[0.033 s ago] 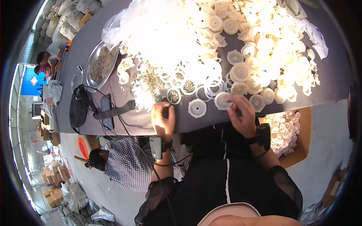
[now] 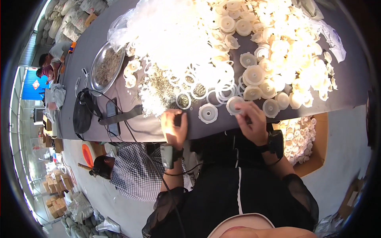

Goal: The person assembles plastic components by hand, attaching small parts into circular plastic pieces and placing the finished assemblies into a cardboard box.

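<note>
Both my hands work at the near edge of the grey tabletop (image 2: 99,47).
My right hand (image 2: 251,121) pinches a white round cap (image 2: 234,104) there; my left hand (image 2: 173,126) is curled shut just beside another white cap (image 2: 208,113), rings heaped beyond.

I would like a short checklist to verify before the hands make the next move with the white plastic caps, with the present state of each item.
1. Right hand is on a white cap at the table edge: ok.
2. Left hand is curled at the grey table edge; what it holds: cannot tell.
3. A loose cap lies free between the hands: ok.
4. White rings lie just beyond the hands: ok.
5. Cardboard box of caps stands beside the right wrist: ok.
</note>
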Motion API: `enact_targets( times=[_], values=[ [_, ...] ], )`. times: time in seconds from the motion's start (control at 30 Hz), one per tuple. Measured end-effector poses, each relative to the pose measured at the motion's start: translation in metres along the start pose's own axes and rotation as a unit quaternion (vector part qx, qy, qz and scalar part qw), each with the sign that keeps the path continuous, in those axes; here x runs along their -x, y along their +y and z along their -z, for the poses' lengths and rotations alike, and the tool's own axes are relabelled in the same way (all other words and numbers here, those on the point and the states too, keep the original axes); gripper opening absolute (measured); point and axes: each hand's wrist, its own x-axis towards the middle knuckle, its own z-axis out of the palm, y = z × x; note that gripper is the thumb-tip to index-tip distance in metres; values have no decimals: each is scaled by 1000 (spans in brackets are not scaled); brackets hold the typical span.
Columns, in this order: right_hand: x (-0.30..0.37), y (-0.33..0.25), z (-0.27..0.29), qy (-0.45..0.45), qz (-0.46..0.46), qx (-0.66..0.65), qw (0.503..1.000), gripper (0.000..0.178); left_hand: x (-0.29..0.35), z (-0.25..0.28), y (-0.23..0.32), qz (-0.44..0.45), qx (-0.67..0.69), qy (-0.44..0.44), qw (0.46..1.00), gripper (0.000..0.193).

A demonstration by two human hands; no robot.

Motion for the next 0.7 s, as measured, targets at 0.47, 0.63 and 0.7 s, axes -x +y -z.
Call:
enact_targets(
  times=[0.47,0.63,0.7],
  values=[
    [13,-16,-34,-114,38,-44,992,15,-5,-15,8,-22,-162,-60,985,7],
    [16,-19,-37,-125,21,-51,991,15,5,-8,7,-11,-74,-15,997,8],
    [16,-20,-39,-136,40,-35,989,15,6,-2,-3,5,70,34,997,15]
  ],
)
